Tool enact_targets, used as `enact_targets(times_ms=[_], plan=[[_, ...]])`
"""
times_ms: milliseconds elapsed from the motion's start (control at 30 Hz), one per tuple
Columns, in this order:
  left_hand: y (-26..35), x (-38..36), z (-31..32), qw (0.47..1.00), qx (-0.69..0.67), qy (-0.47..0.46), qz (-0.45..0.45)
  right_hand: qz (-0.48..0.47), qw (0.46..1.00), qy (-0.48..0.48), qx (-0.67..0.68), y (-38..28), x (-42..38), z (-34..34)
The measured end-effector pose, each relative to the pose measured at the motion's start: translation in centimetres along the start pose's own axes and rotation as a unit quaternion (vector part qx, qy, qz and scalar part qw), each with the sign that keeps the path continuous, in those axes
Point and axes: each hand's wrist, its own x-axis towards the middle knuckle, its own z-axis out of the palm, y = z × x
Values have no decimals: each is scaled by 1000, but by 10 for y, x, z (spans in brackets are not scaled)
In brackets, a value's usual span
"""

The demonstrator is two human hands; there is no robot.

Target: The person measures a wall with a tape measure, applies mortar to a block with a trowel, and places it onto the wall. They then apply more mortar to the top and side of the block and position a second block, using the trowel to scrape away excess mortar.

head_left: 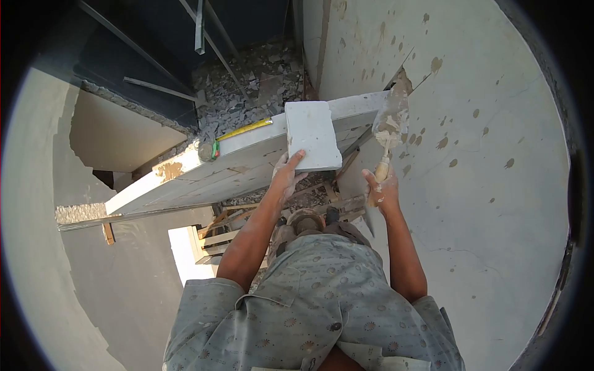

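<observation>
One pale rectangular block [312, 135] — flat-faced, chalky, with squared edges — lies on a long white plank [241, 162] that runs slantwise across the view. The left hand [286, 174] rests against the block's near edge, fingers spread and laid on its lower corner, dusted with grey; it is open rather than closed around anything. The right hand [382, 190] is wrapped tight around the light wooden handle of one trowel [390, 123], whose metal blade is caked with lumpy grey mortar and points up toward the block's right side, close to the plank's end. One yellow tape measure [242, 130] stretches along the plank's far edge, ending beside a small rounded green-and-red object [210, 150]. To the right stands a smooth plastered wall [482, 161], grey and speckled with many brown splashes, a thin crack running through it. Beyond the plank lies a bed of broken grey rubble [253, 86] — jagged and loose. The person wears a grey patterned short-sleeved shirt [315, 303].
</observation>
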Motion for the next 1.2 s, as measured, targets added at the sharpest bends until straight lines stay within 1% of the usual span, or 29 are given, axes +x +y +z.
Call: enact_targets(times_ms=[67, 133, 167, 267, 300, 400, 533, 600, 667, 733, 767, 833, 867, 900, 933, 967, 1000, 1033, 1067, 1133, 1200], plan=[[2, 32, 6, 999, -42, 19, 3, -17, 997, 16, -68, 25, -4, -20], [4, 61, 8, 997, -67, 26, 11, -2, 996, 4, -89, 43, -15, -32], [4, 72, 7, 996, -78, 31, 14, 8, 995, -1, -98, 52, -21, -37], [-2, 99, -3, 994, -105, 32, -15, 47, 996, 8, -81, 75, -35, -38], [-4, 101, -2, 994, -104, 28, -10, 39, 996, -3, -85, 74, -38, -36], [-10, 99, -5, 993, -111, 32, -1, 76, 995, -24, -54, 68, -42, -32], [-8, 91, -9, 990, -128, 65, 6, 45, 996, -53, -56, 64, -33, -24], [-6, 94, -2, 990, -133, 55, 6, 33, 998, -47, -35, 50, -30, -20], [-11, 102, -18, 989, -143, 32, -13, 16, 998, -35, -57, 42, -29, -17], [-14, 105, -30, 991, -129, 36, -24, 1, 999, -37, -4, 9, -36, -18], [-14, 106, -28, 991, -122, 46, -29, -90, 995, 9, -38, -2, -37, -26], [-15, 104, -18, 992, -119, 15, -40, -258, 957, 76, -106, -29, -39, -32], [-16, 98, -25, 992, -120, 13, -44, -229, 967, 80, -80, -49, -47, -40], [-13, 93, -18, 988, -145, 22, -57, -214, 968, 92, -92, -79, -61, -54], [-21, 102, -20, 987, -156, -1, -38, -199, 969, 103, -105, -110, -75, -67], [-29, 110, -29, 986, -168, -13, -17, -163, 979, 105, -64, -140, -91, -74], [-24, 101, -19, 980, -197, 22, -19, -221, 960, 154, -74, -150, -99, -81], [-26, 102, -19, 982, -185, 25, 4, -221, 956, 169, -95, -165, -110, -89], [-29, 104, -18, 984, -172, 29, 27, -237, 946, 198, -98, -170, -118, -93], [-26, 101, -11, 981, -188, 35, 29, -256, 937, 221, -82, -168, -128, -100], [-26, 99, -9, 978, -206, 36, 25, -250, 943, 212, -59, -158, -135, -101]])
